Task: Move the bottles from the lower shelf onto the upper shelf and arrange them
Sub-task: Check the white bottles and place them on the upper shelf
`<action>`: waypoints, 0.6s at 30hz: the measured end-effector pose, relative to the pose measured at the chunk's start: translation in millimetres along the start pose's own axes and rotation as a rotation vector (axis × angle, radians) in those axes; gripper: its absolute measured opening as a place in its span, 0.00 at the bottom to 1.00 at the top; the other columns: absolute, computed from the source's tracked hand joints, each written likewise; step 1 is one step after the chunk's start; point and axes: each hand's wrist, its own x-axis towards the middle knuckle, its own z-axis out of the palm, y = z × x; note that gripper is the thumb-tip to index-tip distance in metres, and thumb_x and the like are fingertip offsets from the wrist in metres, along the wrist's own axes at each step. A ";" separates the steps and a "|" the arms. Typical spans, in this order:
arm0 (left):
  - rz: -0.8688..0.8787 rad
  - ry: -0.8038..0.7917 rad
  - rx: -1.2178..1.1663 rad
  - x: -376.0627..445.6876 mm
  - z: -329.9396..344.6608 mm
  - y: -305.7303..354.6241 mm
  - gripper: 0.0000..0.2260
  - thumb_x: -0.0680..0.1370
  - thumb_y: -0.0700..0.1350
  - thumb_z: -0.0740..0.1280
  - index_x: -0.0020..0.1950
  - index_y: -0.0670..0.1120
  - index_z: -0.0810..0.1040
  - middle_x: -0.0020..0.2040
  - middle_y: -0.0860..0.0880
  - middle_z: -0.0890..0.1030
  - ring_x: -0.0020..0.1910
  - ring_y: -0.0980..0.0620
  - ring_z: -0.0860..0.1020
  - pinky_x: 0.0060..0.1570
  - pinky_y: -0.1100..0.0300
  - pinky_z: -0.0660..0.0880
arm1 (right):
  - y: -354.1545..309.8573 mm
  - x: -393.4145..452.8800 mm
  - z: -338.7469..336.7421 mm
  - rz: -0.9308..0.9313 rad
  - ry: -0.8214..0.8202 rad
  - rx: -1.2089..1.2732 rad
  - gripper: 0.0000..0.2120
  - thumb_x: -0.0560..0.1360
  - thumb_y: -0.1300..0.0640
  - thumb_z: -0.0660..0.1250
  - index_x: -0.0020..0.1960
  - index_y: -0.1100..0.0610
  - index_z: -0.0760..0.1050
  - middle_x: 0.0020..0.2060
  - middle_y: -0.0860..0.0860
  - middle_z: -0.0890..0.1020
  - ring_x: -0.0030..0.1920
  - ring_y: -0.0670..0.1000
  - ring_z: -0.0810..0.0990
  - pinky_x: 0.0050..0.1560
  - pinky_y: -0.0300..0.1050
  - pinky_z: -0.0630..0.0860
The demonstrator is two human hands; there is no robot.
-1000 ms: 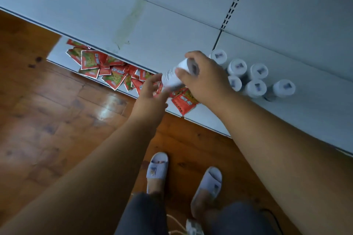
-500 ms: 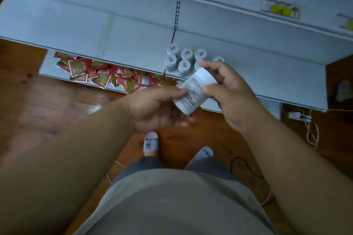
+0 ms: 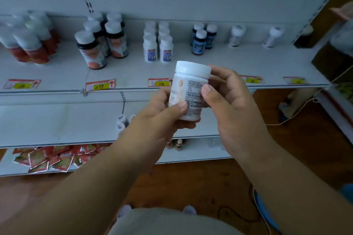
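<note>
A person holds a small white bottle [image 3: 189, 89] upright in both hands, in front of the upper shelf [image 3: 191, 66] and above the lower shelf [image 3: 57, 122]. The left hand [image 3: 164, 112] grips the bottle's lower part, thumb across the printed label and fingers curled underneath. The right hand [image 3: 229, 101] pinches its side, thumb on the label and fingers curled behind. On the upper shelf stand groups of capped bottles: red ones [image 3: 30, 44] at far left, dark ones [image 3: 103, 42], two rows of white bottles [image 3: 157, 44], and blue ones [image 3: 202, 38]. A few white caps [image 3: 121, 122] show on the lower shelf beside the left wrist. Red packets [image 3: 47, 158] lie on the bottom shelf.
</note>
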 end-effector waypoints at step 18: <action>0.182 0.038 0.411 97.2 33.3 33.3 0.23 0.66 0.56 0.71 0.59 0.54 0.70 0.51 0.54 0.82 0.50 0.55 0.82 0.50 0.63 0.79 | -4.5 74.5 -58.5 0.152 0.187 0.224 0.12 0.76 0.48 0.66 0.57 0.49 0.79 0.54 0.52 0.85 0.57 0.53 0.83 0.56 0.51 0.80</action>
